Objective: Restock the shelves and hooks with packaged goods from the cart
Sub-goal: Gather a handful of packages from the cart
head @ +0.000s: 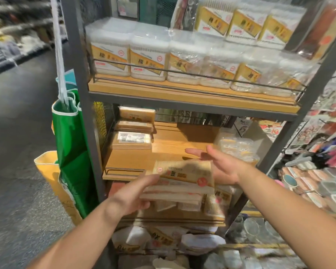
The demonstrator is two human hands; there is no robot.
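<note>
Reaching forward, left hand grips a stack of packs; right hand beside it, fingers straight.

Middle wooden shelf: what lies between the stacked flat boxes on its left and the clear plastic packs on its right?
Head view: bare wood of the middle wooden shelf lies between the stacked flat boxes and the clear plastic packs.

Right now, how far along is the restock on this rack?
Done: the top shelf is full, a row of clear tubs along its rail. In hand: the left hand grips a flat toothpick pack in front of the middle shelf; the right hand is open behind it. Left: that shelf is mostly bare wood, with only a few boxes at its left and clear packs at its right.
</note>
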